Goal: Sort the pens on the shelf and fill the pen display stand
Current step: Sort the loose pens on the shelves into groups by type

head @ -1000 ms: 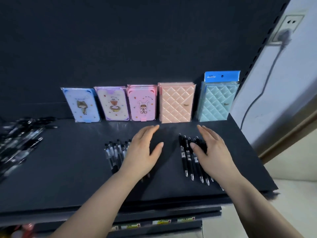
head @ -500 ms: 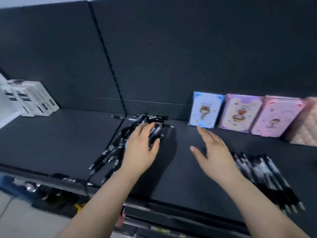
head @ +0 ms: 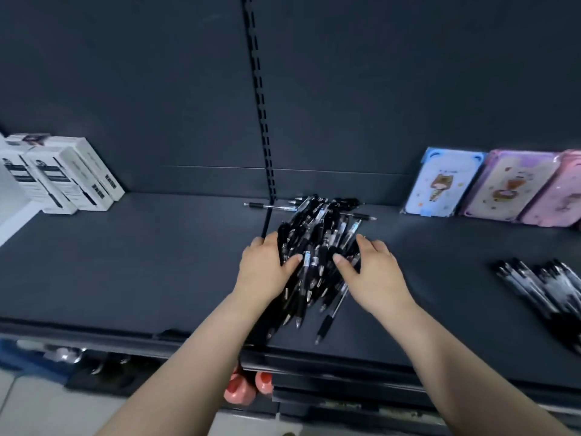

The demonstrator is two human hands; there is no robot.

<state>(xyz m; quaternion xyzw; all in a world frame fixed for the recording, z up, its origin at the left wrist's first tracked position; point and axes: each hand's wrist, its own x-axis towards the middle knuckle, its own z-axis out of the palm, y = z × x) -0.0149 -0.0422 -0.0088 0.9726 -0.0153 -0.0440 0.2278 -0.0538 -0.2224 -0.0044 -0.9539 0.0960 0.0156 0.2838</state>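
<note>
On shelf middle, we grip pen pile between left hand and right hand, fingers curled. White boxes far left, contents unseen. Earlier right hand hovered apart, flat.

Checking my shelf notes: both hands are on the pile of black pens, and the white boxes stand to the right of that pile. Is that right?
Not quite. The left hand and right hand are on the pile of black pens, but the head view shows the white boxes standing to the left of that pile, not the right.
</note>
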